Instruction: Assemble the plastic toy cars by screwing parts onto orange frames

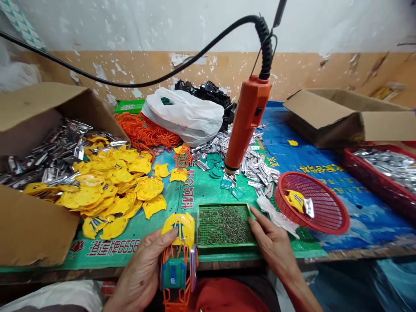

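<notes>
My left hand [141, 266] is closed around a plastic toy assembly at the table's front edge. Its parts are a yellow shell [186, 227], an orange lattice frame [167, 299] and a teal block [173, 273]; a shiny strip shows along its right side. My right hand [276, 245] grips the right rim of a shallow green tray [224, 247] of small metal screws [224, 223]. Some of its fingers are hidden. Above and behind the tray hangs an orange electric screwdriver [248, 117], tip down, touched by neither hand.
Yellow shells [113, 182] are heaped at left beside a cardboard box [35, 229]. Behind are orange frames [143, 130], a white plastic bag [185, 115] and silvery pieces [256, 162]. A red basket [325, 208] stands right; a black cable [146, 82] crosses overhead.
</notes>
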### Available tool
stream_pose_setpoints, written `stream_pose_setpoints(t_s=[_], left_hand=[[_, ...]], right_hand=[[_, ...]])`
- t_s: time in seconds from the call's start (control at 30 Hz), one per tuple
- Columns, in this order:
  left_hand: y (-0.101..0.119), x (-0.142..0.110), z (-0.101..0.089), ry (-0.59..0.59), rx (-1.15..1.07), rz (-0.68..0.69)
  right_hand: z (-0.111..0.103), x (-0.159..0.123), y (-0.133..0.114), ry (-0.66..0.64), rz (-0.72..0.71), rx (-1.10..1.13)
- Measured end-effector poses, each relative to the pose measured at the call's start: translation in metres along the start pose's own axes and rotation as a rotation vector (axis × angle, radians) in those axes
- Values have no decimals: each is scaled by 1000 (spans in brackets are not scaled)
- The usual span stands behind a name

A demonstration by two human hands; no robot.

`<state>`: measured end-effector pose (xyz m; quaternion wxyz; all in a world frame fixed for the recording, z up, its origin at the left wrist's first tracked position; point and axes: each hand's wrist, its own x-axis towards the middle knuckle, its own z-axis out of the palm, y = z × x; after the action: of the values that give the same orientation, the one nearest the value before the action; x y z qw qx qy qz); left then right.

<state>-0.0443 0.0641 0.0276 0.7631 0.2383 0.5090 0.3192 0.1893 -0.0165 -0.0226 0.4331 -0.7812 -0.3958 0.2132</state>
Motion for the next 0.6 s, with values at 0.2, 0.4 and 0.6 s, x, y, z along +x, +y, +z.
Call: stream_pose_setpoints(t_s=[0.2,0.4,0.6], left_hand=[[-1,-1,0,-24,13,18],[-2,-2,-3,13,-29,12],[0,-2,1,-22,-38,34]], right_hand=[[3,0,-5,-63,-4,38],[8,1,-3,-74,23,83],[9,-1,0,-18,46,101]])
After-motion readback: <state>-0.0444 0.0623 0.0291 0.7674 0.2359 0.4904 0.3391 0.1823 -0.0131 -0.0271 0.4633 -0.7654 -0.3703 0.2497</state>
